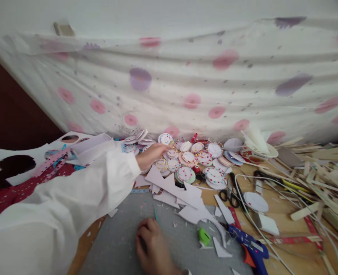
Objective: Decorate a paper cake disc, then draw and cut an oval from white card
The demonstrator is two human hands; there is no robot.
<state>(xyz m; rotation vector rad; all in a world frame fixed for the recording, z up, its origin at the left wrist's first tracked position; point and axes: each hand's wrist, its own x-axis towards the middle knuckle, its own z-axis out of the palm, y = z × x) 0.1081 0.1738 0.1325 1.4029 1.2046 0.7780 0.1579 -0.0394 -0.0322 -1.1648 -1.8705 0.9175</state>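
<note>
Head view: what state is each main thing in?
Black ring-handled scissors: blade opening unclear.
Blue plastic glue gun: lying down.
White dotted round discs: heaped.
Flat white paper scraps: cut, scattered.
White floral sheet: hung, creased.
Left hand: at the discs, grip unclear.
Right hand: curled.

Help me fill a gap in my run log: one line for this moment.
left hand: at discs, grip unclear | right hand: on mat, fingers curled | glue gun: right of right hand | scraps: partly on mat

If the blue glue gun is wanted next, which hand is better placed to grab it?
Probably the right hand: it is over the grey mat, nearer the blue glue gun. The left hand is stretched out to the decorated discs farther back, away from the gun.
</note>
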